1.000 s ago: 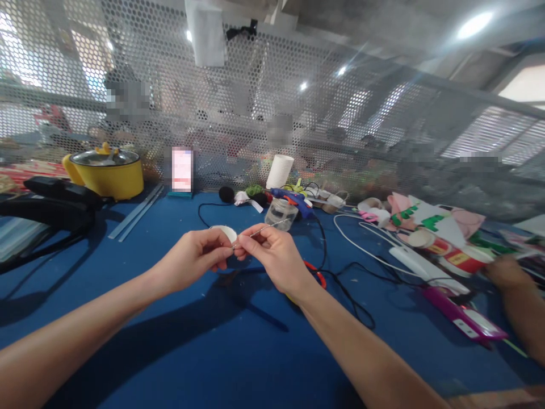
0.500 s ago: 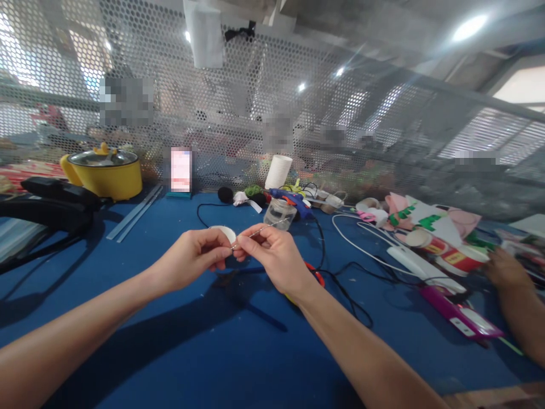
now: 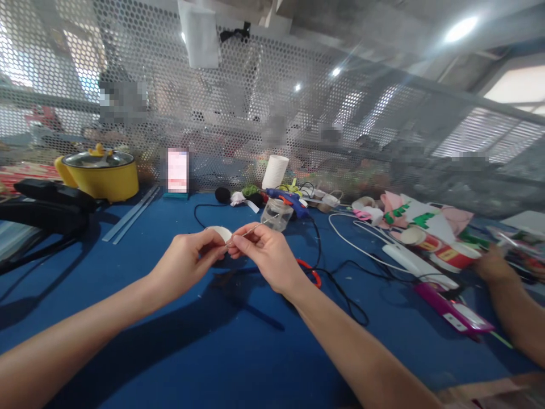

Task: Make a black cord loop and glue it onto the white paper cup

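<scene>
My left hand [image 3: 187, 258] and my right hand [image 3: 269, 254] meet above the blue table, thumbs and forefingers pinched. Between them runs a thin, twisted, light-coloured strand [image 3: 269, 220], possibly wire or cord. Its free end sticks out past my right fingers toward a clear jar [image 3: 276, 216]. Both fingertip grips close on this strand a short distance apart. Just behind my left fingers sits a white round thing [image 3: 219, 231], partly hidden. A red ring-shaped object [image 3: 313, 274] lies beside my right wrist, partly covered by it.
Behind the jar lies a blue glue gun [image 3: 293, 203], near a white roll [image 3: 275, 171]. A yellow pot [image 3: 100, 176] and a phone [image 3: 177, 170] stand at left. Black cables [image 3: 349, 309], a purple power strip [image 3: 451, 309] and another person's hand [image 3: 494, 267] are at right.
The view has shifted slightly, moving the scene a little left. Both hands keep their pinch on the strand; my left fingers have closed in more around it.
</scene>
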### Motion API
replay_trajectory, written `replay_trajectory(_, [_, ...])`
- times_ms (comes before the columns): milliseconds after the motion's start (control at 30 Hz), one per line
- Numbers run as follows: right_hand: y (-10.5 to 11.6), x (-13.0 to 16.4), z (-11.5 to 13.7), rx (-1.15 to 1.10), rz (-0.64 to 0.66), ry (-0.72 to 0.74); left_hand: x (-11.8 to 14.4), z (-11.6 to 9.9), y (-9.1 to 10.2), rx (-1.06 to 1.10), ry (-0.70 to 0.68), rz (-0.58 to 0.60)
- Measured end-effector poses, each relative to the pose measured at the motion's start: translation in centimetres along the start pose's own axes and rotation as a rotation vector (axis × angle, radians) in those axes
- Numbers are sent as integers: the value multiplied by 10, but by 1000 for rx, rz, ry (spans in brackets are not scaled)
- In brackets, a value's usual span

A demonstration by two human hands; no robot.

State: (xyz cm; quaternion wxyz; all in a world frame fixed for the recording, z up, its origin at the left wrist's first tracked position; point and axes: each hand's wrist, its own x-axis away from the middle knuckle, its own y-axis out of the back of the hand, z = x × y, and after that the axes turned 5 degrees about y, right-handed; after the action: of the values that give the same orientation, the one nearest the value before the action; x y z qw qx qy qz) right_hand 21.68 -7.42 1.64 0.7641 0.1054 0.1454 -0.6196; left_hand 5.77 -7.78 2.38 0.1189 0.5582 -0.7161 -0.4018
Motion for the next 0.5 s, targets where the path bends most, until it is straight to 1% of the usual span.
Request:
replay_trajectory(200, [0,-1,2,34,12,-3,0,-5,0,-53,9,-21])
replay_trajectory(500, [1,-3,-1,10,17,-51,1,-5,-1,-96,46,15])
